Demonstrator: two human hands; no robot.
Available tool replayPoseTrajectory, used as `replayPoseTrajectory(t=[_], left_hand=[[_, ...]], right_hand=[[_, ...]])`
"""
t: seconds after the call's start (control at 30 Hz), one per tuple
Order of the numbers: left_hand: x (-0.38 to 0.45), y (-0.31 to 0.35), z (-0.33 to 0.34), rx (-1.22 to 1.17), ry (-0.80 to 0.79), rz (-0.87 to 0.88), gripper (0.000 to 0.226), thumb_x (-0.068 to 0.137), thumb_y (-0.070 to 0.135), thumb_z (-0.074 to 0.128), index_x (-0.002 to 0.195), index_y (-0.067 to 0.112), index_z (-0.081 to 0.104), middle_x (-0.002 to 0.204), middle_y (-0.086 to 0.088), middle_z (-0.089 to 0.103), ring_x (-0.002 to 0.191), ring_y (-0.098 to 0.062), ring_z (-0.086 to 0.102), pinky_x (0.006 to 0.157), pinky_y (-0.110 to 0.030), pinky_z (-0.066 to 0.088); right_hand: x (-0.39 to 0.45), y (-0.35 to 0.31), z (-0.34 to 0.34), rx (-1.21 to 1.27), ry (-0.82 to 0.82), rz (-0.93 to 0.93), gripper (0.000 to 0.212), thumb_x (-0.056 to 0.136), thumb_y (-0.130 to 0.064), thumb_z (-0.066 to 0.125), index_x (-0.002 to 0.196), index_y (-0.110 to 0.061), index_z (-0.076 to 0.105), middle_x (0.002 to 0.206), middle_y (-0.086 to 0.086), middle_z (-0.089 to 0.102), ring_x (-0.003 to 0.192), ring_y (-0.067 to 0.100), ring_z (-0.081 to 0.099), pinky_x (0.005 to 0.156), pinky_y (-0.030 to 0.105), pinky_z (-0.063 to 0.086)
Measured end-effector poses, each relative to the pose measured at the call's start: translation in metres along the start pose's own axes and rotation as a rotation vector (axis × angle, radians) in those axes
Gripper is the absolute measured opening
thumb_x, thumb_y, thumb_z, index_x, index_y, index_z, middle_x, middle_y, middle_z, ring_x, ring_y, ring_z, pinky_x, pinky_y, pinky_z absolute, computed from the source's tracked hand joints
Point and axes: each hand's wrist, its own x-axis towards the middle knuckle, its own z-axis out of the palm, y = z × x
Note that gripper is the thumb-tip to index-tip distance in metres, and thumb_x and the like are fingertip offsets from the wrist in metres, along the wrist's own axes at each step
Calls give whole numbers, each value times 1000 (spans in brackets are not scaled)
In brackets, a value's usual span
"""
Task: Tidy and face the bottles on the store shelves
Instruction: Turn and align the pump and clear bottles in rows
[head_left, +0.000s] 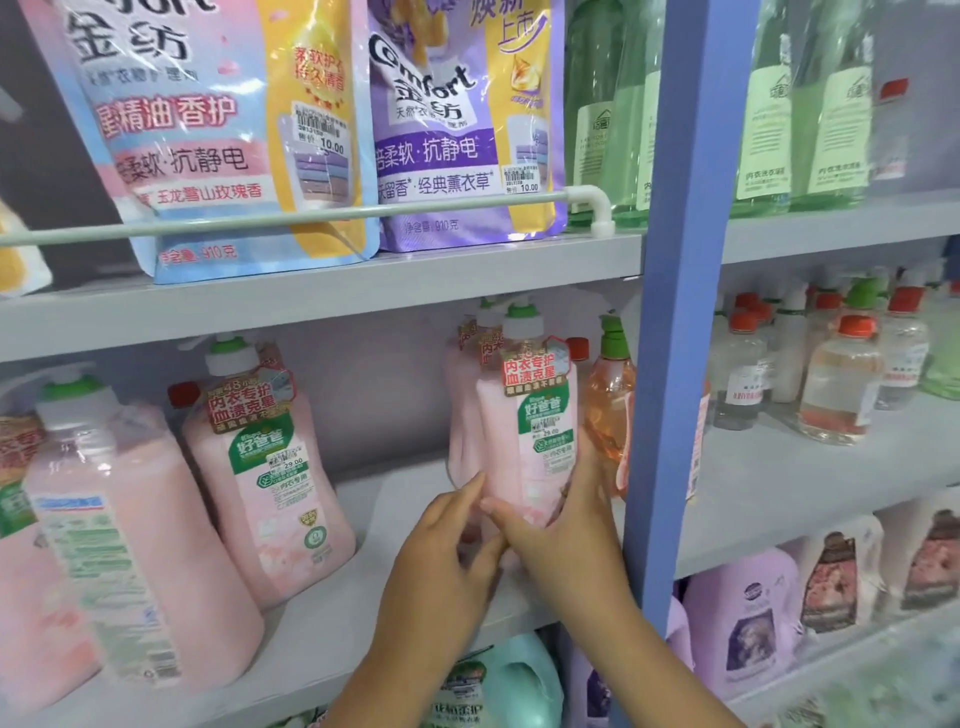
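A pink pump bottle (524, 431) with a green-and-white label stands upright on the middle shelf (332, 618), label facing me. My right hand (561, 525) grips its lower part, thumb across the front and fingers round its right side. My left hand (447, 551) touches the bottle's lower left with straight fingers. Another pink bottle (460, 415) stands right behind it. Further left stand a matching pink bottle (265, 467) facing front and a big one (104, 551) with its back label turned out.
An orange pump bottle (610, 400) stands against the blue upright (675, 364) just right of the held bottle. Softener pouches (208, 130) lean behind a rail above. Clear red-capped bottles (836, 379) fill the right bay; purple jugs (743, 623) sit below.
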Motion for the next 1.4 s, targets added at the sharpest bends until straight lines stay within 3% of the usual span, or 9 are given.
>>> replayPoseTrajectory(t=[0.1,0.23,0.37,0.53,0.63,0.73,0.83,1.0,1.4], left_hand=[[-11,-8,-19,66,134,64,36,96,34,64,131,41,59,122,30,57,109,4,59,97,-25,52],[-18,-9,-60,161,576,110,43,86,22,62,129,17,62,140,0,52,132,-7,43,113,-6,22],[-21,-3,-77,61,601,72,50,89,29,56,138,21,52,153,3,37,147,-12,32,119,-15,22],[-49,4,-93,7,604,88,37,90,23,60,127,24,60,145,11,48,142,-9,41,111,-7,27],[-70,-2,-119,124,790,174,29,87,18,62,116,14,66,133,-1,60,131,-14,52,112,-17,33],[-79,-26,-146,177,973,153,31,89,24,63,117,11,61,127,-4,57,119,-25,56,107,-28,41],[-81,-52,-160,-15,858,-154,52,88,46,74,131,42,46,137,7,48,121,-16,54,108,-40,45],[-86,-63,-164,-69,677,-263,85,76,46,78,148,41,35,144,18,48,132,-11,51,110,-38,41],[-77,-57,-174,180,552,-409,75,71,46,86,135,37,48,124,6,48,117,-23,54,97,-45,49]], right_hand=[[7,3,4,-11,-11,3,116,58,-59,82,153,-41,19,147,-16,45,133,13,48,103,47,49],[11,8,11,-4,-20,13,116,57,-62,82,152,-42,18,143,-13,48,130,16,50,103,49,48],[16,9,15,19,-6,-46,104,64,-40,93,145,-37,28,132,-7,53,121,21,52,101,49,48],[17,5,17,29,-12,-21,101,64,-33,93,142,-35,29,129,-2,53,117,24,53,97,49,50],[-11,-1,16,-123,89,-16,112,68,-41,90,154,-32,20,149,4,37,138,30,40,110,55,42],[-64,-35,30,-68,157,-377,63,85,-46,74,137,-19,50,136,-4,50,129,21,50,107,33,41],[-57,-70,70,124,-284,-261,40,88,-49,66,124,-36,56,126,-24,55,121,0,54,103,20,43],[-3,-93,151,247,-661,70,79,74,-35,88,137,-32,41,128,-11,64,114,10,64,96,39,57],[12,-65,117,89,-406,26,48,80,-31,83,113,-34,49,102,-19,70,87,-8,65,74,20,50]])
